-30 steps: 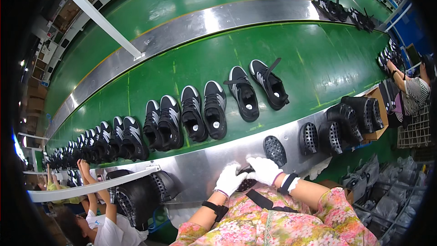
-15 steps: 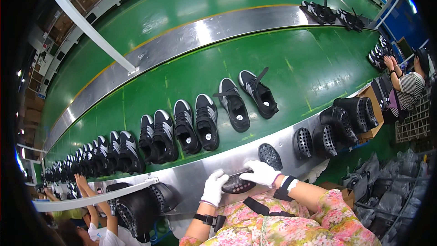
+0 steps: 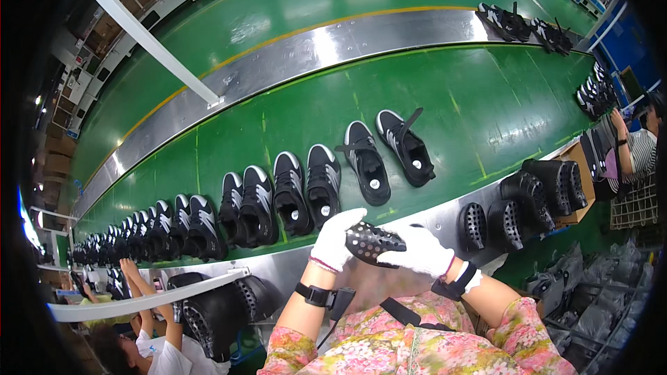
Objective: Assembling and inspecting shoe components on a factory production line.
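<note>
Both my hands wear white gloves and hold a black perforated insole (image 3: 373, 242) just above the metal edge of the conveyor (image 3: 278, 271). My left hand (image 3: 335, 239) grips its left end, fingers curled around it. My right hand (image 3: 421, 251) holds its right end from below and the side. Right beyond my hands, pairs of black-and-white sneakers (image 3: 306, 187) stand in a row on the green belt (image 3: 417, 90), the nearest pair (image 3: 389, 153) just above the insole.
Stacks of black perforated insoles (image 3: 479, 226) stand on the metal ledge at my right, more (image 3: 549, 187) by a cardboard box. Another stack (image 3: 215, 312) sits lower left. Other people work at the left (image 3: 142, 344) and far right (image 3: 636, 149). More shoes (image 3: 521, 24) lie far along the belt.
The insole has been lifted off the metal ledge and is now held up between both hands. The shoes on the belt have shifted left in the view.
</note>
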Demonstrator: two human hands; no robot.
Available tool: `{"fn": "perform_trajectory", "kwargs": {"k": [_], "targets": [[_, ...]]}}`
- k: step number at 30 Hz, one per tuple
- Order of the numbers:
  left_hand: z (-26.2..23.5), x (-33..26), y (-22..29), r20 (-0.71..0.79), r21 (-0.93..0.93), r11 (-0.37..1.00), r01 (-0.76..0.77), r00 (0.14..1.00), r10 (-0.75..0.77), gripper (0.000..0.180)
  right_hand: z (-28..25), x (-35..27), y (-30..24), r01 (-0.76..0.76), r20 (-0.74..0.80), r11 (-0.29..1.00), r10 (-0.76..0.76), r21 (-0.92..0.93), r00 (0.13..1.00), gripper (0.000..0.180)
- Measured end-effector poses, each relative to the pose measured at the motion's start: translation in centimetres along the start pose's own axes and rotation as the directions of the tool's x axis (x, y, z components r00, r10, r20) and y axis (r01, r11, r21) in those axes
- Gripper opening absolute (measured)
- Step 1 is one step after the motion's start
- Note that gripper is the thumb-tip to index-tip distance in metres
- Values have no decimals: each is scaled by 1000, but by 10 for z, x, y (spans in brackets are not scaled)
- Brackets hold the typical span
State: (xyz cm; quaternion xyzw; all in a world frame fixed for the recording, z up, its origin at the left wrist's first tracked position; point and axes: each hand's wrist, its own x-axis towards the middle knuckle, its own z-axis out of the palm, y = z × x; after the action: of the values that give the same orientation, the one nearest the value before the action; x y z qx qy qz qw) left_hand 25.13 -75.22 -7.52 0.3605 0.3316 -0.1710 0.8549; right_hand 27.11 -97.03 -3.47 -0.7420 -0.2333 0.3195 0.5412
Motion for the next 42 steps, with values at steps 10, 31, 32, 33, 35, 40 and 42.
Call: {"fn": "perform_trajectory", "kwargs": {"k": [10,31,32,33,35,40,42], "targets": [[34,91,3,167,846,279,-455,722,671,29,-52,24,9,-336,-444,941,282,-45,850,48],[38,122,40,522,764,-607,-218,761,385,38,-69,75,27,-402,-316,878,316,-261,895,51],[41,121,40,543,743,-628,-231,757,364,34,-66,77,24,-402,-361,877,297,-262,884,49],[40,120,36,595,730,-635,-254,693,408,24,-61,81,24,-402,-362,878,297,-260,883,49],[38,119,35,595,724,-648,-238,691,411,24,-47,92,25,-364,-427,809,157,-461,891,45],[32,130,28,599,724,-636,-266,699,390,20,-11,123,62,-304,-463,774,16,-555,886,37],[28,129,29,590,734,-627,-262,703,397,16,-5,137,63,-354,-484,743,47,-568,874,36]]}}
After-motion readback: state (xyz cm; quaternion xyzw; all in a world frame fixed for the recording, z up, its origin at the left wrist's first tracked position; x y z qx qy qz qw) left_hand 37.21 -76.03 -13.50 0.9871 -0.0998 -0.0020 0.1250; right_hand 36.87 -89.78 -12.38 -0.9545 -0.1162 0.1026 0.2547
